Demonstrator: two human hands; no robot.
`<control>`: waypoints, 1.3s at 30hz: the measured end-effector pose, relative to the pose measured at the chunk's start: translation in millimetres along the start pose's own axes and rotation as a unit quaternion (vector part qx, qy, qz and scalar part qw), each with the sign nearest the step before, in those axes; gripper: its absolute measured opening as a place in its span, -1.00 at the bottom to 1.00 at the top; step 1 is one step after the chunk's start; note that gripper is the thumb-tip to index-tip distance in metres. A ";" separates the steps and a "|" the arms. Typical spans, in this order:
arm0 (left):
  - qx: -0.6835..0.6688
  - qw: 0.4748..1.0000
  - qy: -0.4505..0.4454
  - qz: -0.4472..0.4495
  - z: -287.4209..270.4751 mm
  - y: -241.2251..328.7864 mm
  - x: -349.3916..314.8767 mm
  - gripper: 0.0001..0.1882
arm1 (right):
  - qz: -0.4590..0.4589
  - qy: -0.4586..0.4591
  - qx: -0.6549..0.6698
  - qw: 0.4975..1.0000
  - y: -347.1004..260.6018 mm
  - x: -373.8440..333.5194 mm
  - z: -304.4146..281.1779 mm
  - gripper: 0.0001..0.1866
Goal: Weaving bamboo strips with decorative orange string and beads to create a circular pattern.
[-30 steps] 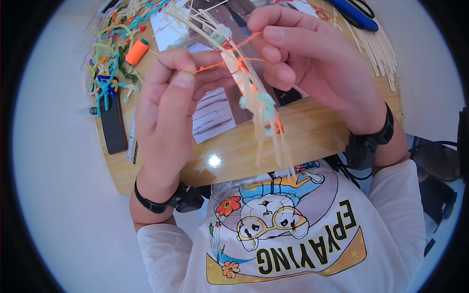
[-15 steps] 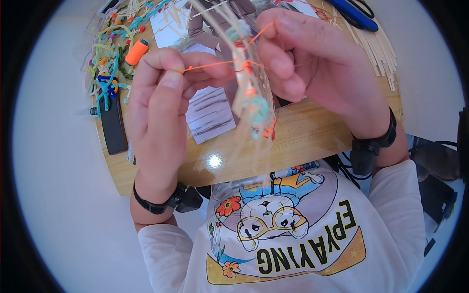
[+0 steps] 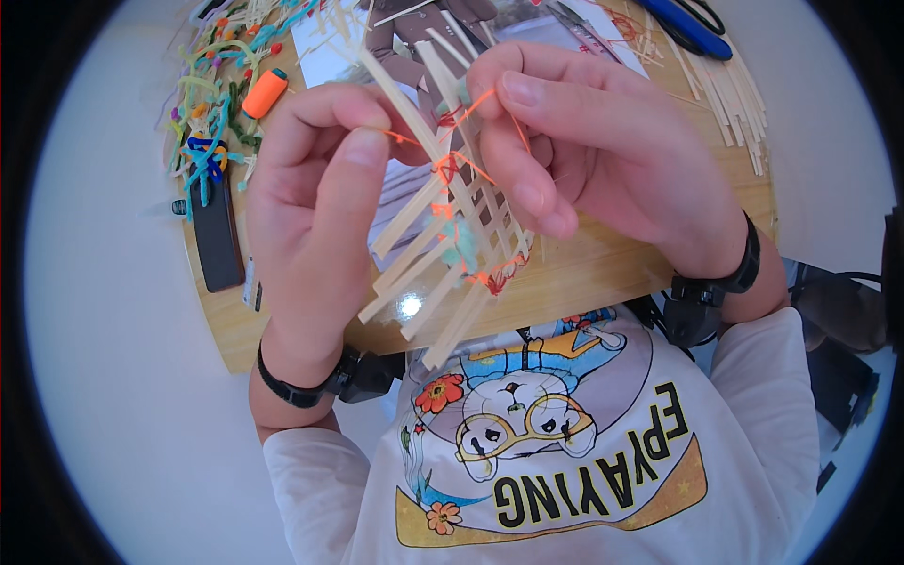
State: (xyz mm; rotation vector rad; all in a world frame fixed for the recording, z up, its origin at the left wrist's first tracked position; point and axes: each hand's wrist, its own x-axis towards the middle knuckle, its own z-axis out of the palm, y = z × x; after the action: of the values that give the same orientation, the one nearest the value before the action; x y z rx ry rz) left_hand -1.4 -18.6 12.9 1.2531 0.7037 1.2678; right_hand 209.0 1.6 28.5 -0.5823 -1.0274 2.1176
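Observation:
A woven lattice of pale flat wooden strips [image 3: 450, 320] hangs between my hands over the table's near edge, its strip ends fanning downward. Orange and red thread is wound round its crossings, with tufts of mint-green yarn among them. My left hand [image 3: 311, 193] pinches one end of an orange thread [image 3: 405, 139] between thumb and index finger. From the knot on the lattice, another length runs up to my right hand [image 3: 612, 132], whose thumb and index finger are pressed together on it. Its other fingers curl beside the strips; whether they touch the lattice is hard to tell.
On the left lie an orange thread spool [image 3: 266, 92], a tangle of coloured pipe cleaners [image 3: 212, 122] and a dark flat case [image 3: 217, 235]. Loose wooden strips [image 3: 730, 104] and blue-handled scissors [image 3: 692, 28] are at the far right. Behind the lattice are printed sheets and a brown-clothed figure [image 3: 428, 24].
The lattice has swung from nearly edge-on and blurred to showing its open weave. My left hand has shifted right and my right hand slightly down, both still pinching the thread.

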 end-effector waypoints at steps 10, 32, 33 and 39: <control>-0.082 0.984 0.025 -0.154 4.5 3.1 8.1 -0.77 | -0.003 -0.021 -0.018 1.000 3.0 -1.4 5.1 -0.71; -0.016 0.994 -0.071 0.083 -4.1 9.6 3.3 -0.80 | -0.144 0.014 -0.165 0.976 16.0 7.2 -2.4 -0.86; -0.005 0.995 -0.070 0.067 -4.3 8.0 3.4 -0.80 | -0.145 0.013 -0.166 0.975 18.2 8.1 -4.7 -0.86; 0.088 0.988 -0.084 0.094 0.0 -3.6 5.4 -0.83 | -0.122 0.021 -0.125 0.984 10.8 3.9 -12.2 -0.84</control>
State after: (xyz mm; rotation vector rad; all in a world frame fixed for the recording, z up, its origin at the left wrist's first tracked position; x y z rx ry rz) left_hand 0.9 -12.9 10.7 1.5834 0.5958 1.2541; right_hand 210.1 5.8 12.3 -0.5845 -1.2836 1.7704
